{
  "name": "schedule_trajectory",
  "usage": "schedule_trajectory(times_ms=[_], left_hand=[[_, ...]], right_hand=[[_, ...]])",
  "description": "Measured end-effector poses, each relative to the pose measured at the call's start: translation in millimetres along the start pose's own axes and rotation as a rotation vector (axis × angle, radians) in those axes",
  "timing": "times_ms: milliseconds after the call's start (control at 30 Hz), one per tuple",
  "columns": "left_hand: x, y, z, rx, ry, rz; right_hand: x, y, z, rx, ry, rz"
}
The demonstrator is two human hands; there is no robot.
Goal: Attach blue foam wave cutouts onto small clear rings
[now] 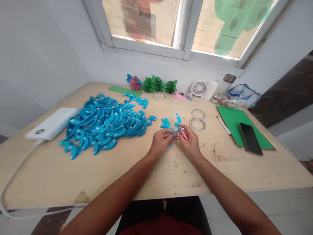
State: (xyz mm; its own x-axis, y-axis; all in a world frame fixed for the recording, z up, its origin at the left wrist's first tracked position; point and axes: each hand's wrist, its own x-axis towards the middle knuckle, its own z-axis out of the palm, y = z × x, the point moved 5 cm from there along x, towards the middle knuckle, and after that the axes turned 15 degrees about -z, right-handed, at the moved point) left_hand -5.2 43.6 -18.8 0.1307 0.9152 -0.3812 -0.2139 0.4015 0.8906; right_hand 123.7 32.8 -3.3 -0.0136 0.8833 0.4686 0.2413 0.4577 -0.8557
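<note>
Both my hands meet at the middle of the wooden table (49, 176). My left hand (161, 141) pinches a small blue paper cutout (174, 133) with its fingers closed. My right hand (189, 141) is closed on a thin pink tool (183, 133) and touches the same cutout. A few more blue cutouts (166, 123) lie just beyond my fingers. A big heap of blue cutouts (107, 122) covers the table to the left.
Tape rings (197, 124) lie right of my hands. A green folder (234, 125) bears a black phone (250, 138). A white power bank (52, 123) sits far left with its cable. At the back stand green paper decorations (158, 85), a small fan (199, 88) and a bottle (223, 87).
</note>
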Motion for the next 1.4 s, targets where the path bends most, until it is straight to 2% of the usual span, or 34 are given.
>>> schedule_trajectory(times_ms=[700,1133,1400], left_hand=[[-0.8,0.4,1.1,0.075,0.017,0.031],[0.6,-1.3,0.7,0.029,0.034,0.042],[4.5,-1.7,-4.6,0.088,0.098,0.091]], right_hand=[[-0.5,-2.5,-2.6,-0.091,0.01,-0.029],[-0.9,-4.3,-2.0,-0.109,0.009,-0.033],[-1.1,0.2,1.2,0.004,0.006,0.02]])
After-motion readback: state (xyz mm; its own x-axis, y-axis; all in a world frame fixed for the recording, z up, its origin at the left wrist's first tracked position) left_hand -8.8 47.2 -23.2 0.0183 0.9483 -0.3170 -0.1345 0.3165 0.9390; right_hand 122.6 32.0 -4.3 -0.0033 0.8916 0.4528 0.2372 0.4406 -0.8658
